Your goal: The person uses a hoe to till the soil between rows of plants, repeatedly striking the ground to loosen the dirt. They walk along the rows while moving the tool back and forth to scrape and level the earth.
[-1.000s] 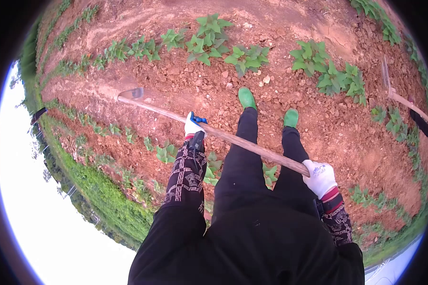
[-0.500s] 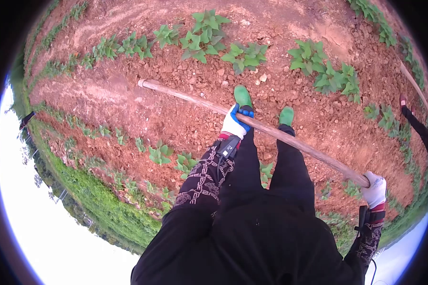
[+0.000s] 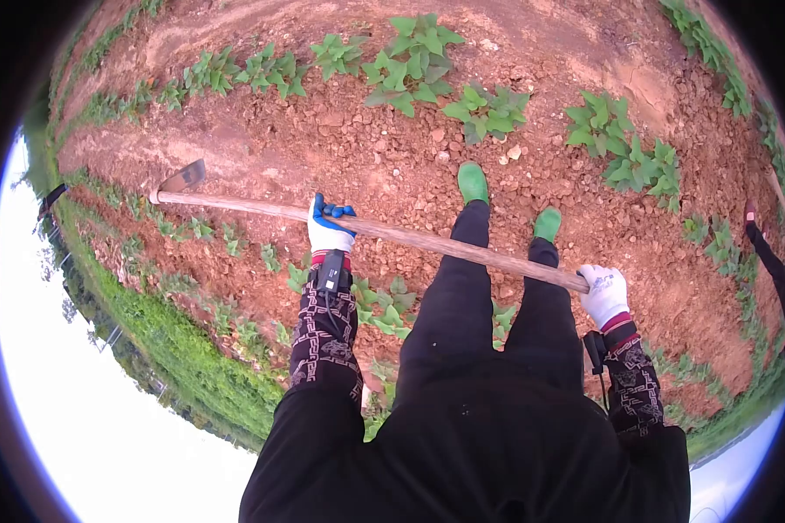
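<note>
A long wooden-handled hoe (image 3: 445,244) slants across in front of my body. Its dark metal blade (image 3: 184,177) shows at the far left end, over the reddish soil. My left hand (image 3: 329,228), in a white glove with blue palm and fingers, is closed round the handle toward the blade side. At the handle's right end, my right hand (image 3: 604,295) wraps round the butt in a white glove. Small dark devices are strapped to both wrists. Below the handle are my legs in dark trousers, with green shoes (image 3: 472,183) on the soil.
Rows of leafy green plants (image 3: 410,70) grow ahead, and another clump (image 3: 624,152) stands to the right. More seedlings (image 3: 384,309) grow close by my left arm. At the far right edge is another person's leg (image 3: 767,253). Grass (image 3: 183,349) borders the field on the left.
Both hands have moved left with the hoe, and its handle lies closer to level. The blade has come into sight at the left end. My view has shifted slightly.
</note>
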`<state>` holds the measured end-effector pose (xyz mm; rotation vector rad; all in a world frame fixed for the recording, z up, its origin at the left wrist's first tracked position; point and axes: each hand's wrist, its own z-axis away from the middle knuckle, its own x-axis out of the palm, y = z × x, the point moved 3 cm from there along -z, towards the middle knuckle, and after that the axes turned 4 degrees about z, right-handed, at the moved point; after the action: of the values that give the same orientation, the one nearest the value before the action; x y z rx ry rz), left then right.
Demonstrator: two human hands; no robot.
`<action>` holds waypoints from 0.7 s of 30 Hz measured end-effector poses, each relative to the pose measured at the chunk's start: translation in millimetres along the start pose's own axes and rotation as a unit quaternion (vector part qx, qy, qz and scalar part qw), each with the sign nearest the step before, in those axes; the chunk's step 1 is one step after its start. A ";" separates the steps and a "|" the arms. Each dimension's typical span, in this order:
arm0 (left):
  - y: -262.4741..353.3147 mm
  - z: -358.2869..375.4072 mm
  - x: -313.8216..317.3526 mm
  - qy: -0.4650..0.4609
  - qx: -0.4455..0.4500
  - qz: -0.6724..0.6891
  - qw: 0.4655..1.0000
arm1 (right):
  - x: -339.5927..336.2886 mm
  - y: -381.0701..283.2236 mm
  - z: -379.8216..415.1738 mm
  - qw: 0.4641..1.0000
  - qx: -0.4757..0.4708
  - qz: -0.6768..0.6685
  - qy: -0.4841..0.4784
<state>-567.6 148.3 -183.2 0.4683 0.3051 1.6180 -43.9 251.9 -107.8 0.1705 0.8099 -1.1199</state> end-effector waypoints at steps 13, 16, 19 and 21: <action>-88.4 -58.1 6.6 -0.002 -0.063 -0.082 0.995 | -113.4 -28.3 58.1 0.994 0.075 0.037 -0.072; -126.0 6.0 24.7 -0.005 -0.098 -0.087 0.991 | -162.6 -0.9 114.3 0.995 0.093 0.044 -0.019; -123.6 24.5 45.0 -0.006 -0.164 -0.079 0.983 | -178.3 -1.3 129.1 0.991 0.118 0.036 0.043; -127.0 15.6 39.3 0.003 -0.184 -0.085 0.979 | -170.1 3.7 122.5 0.997 0.072 0.002 0.033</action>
<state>-450.7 199.3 -223.7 0.1497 0.0436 1.4666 -12.9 316.3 89.3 0.3306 0.7881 -1.1745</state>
